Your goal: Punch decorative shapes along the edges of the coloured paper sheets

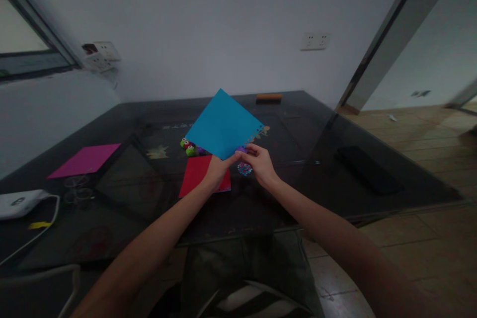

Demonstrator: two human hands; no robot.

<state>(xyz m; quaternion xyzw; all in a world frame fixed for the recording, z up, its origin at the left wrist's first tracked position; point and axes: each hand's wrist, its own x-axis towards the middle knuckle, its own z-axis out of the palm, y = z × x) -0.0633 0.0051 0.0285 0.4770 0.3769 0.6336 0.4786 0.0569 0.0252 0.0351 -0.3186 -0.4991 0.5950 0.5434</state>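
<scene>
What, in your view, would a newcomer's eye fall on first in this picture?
Probably the blue sheet, held mid-view above the dark table, with a purple object at its lower right edge, between left hand and right hand. Next come the red sheet below the blue one, then the magenta sheet at the table's left side.

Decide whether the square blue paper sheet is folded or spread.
Spread: the square blue paper sheet shows one smooth, flat face with four corners, and no crease is visible; its underside is hidden.

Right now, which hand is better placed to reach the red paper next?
Likely the left hand: in this view it overlaps the red paper, while the right hand sits farther right, at a small purple thing.
</scene>
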